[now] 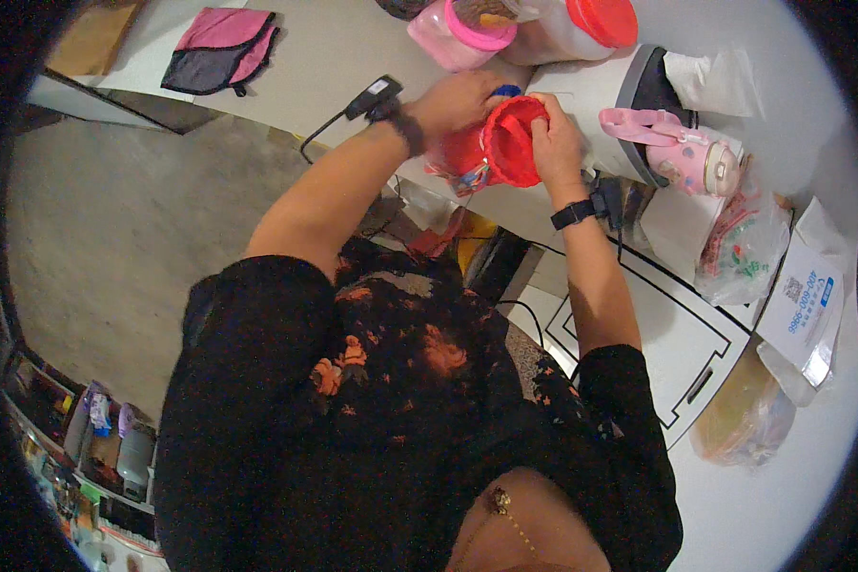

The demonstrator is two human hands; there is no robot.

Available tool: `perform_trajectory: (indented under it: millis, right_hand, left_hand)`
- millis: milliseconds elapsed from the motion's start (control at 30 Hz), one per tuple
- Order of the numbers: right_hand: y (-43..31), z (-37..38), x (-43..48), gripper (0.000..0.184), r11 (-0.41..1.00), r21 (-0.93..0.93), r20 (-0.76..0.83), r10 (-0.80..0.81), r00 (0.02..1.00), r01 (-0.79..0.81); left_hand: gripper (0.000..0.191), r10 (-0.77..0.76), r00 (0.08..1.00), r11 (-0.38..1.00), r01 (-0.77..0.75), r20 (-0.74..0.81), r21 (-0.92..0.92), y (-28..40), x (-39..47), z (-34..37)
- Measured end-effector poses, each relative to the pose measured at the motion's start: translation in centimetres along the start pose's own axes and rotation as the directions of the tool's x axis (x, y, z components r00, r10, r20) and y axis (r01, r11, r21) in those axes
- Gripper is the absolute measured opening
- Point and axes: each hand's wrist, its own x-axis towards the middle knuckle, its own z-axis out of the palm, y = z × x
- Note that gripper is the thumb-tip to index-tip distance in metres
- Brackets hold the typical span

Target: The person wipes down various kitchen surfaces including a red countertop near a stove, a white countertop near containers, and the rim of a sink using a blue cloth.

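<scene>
My right hand [559, 146] grips the rim of a round red plastic container or lid [515, 146], with its open side towards me. My left hand [457, 107] is just left of it, its fingers at a small blue object [506, 91]; whether it holds this is unclear. Below my left hand, against the red rim, lies a clear reddish bag or container [465, 154] with small multicoloured items at its lower end. Each wrist wears a black strap with a small device.
Behind my hands are a pink-rimmed jar [465, 32] and a red-lidded jar [600, 25]. To the right are a white-and-grey bin [622, 107], a pink bottle [693, 161] with a strap and a plastic bag [740, 250]. A folded pink-and-grey cloth [222, 50] lies left.
</scene>
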Motion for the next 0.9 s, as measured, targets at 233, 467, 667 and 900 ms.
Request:
perform_trajectory:
  millis: [233,467,667,900]
  right_hand:
    - [0.0,0.1,-0.7,0.031,0.996,0.045,-0.031,0.077,0.997,-0.075]
    - [0.1,-0.5,-1.5,0.031,0.997,0.017,-0.05,0.08,0.996,-0.079]
    - [-1.1,-1.1,-0.7,0.031,0.975,-0.172,0.018,0.146,0.989,-0.141]
    - [0.6,-0.2,-2.1,0.029,0.989,0.008,-0.167,0.145,0.975,-0.146]
  left_hand:
    - [0.058,0.257,0.96,0.952,-0.232,-0.109,0.2,3.0,-13.5,0.9]
    - [0.054,0.088,0.959,0.98,-0.132,-0.271,-0.149,1.7,-14.3,3.6]
    - [0.054,-0.303,0.95,0.913,0.264,-0.082,-0.311,-5.2,-5.6,2.6]
    - [0.076,-0.593,0.796,0.691,0.425,-0.122,-0.585,-2.2,-8.5,4.7]
